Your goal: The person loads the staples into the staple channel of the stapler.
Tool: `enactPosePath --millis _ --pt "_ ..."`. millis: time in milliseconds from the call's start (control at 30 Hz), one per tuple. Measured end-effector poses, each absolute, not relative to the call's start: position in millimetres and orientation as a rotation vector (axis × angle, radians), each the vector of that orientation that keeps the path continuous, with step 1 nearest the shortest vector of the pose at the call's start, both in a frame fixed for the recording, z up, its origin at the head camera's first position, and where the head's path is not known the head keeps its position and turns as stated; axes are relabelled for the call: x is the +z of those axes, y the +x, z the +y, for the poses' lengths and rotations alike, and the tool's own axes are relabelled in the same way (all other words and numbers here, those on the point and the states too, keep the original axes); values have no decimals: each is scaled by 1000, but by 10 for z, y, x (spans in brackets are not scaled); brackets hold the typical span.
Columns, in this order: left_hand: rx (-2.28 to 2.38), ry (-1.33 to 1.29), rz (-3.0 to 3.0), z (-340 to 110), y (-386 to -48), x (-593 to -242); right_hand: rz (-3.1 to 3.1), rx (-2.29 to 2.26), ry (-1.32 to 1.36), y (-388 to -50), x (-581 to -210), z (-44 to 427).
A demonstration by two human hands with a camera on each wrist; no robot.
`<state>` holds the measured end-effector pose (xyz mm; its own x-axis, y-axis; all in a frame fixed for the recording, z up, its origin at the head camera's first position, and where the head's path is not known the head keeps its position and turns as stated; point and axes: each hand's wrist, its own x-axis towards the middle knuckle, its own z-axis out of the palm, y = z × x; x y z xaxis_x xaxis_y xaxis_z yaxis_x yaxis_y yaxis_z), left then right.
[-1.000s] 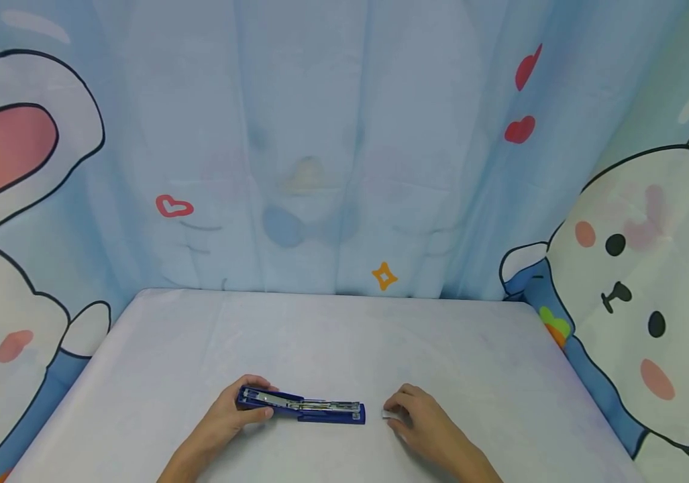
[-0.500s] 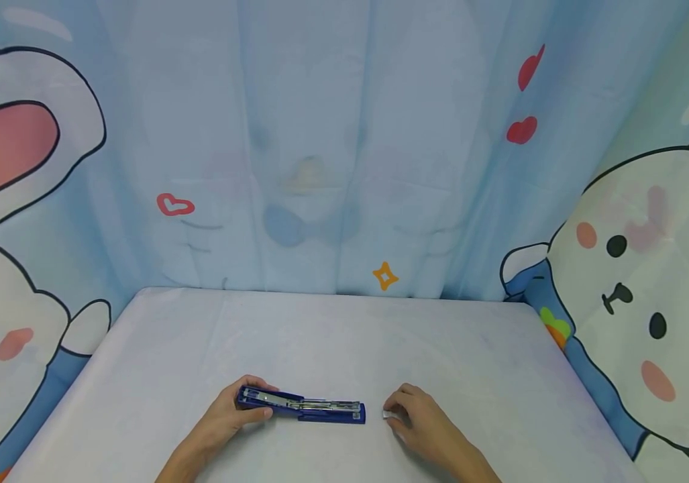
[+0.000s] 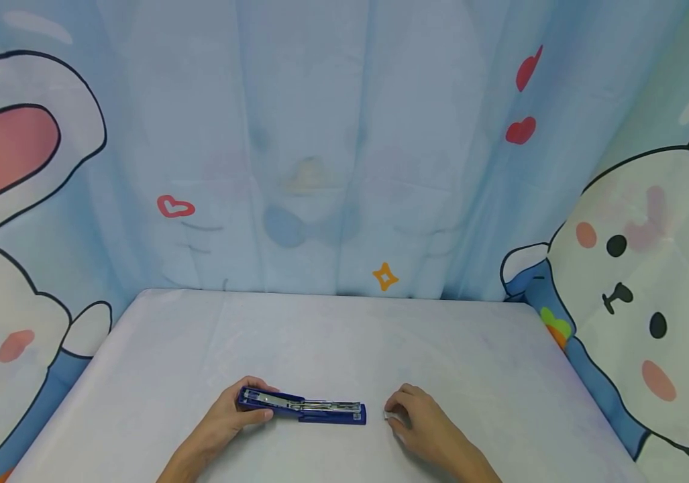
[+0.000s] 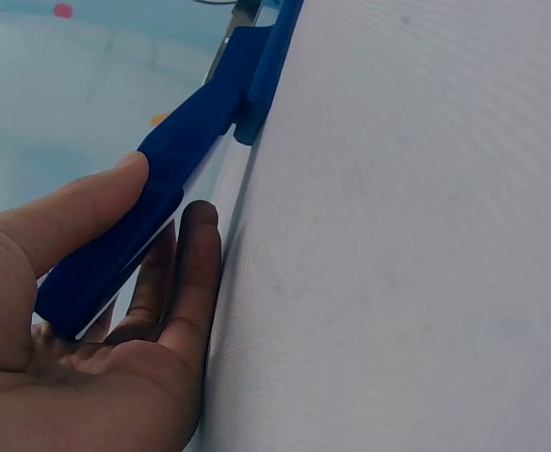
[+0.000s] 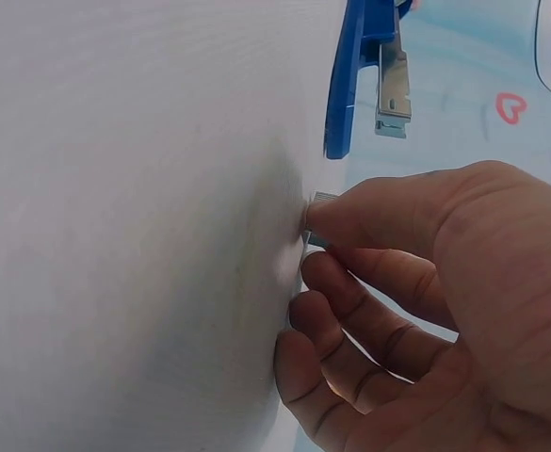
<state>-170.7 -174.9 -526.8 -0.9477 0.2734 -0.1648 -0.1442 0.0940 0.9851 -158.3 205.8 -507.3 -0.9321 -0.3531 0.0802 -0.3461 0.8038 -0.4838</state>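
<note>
A blue stapler (image 3: 332,414) lies opened out on the table, its metal staple channel exposed and its top cover folded back to the left. My left hand (image 3: 223,417) grips that raised cover between thumb and fingers; the left wrist view shows the cover (image 4: 162,179) slanting up from the base. To the right of the stapler, my right hand (image 3: 422,426) pinches a small strip of staples (image 5: 324,200) between thumb and fingertips, close to the tabletop. Fingers hide most of the strip. A short gap separates it from the stapler's end.
A white cloth covers the table (image 3: 320,335). Behind it hangs a light blue curtain (image 3: 308,134) with cartoon prints, and printed fabric also borders both sides.
</note>
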Motion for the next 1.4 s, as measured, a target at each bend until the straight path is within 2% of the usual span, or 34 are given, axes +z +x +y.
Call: enactPosePath --millis 900,1400 --pt "1932 126 2056 -1746 -1685 -5278 2970 -848 -482 -1580 -5096 2006" --pt "1925 119 2055 -1749 -1680 -5271 2919 -920 -536 -1594 -5107 2027"
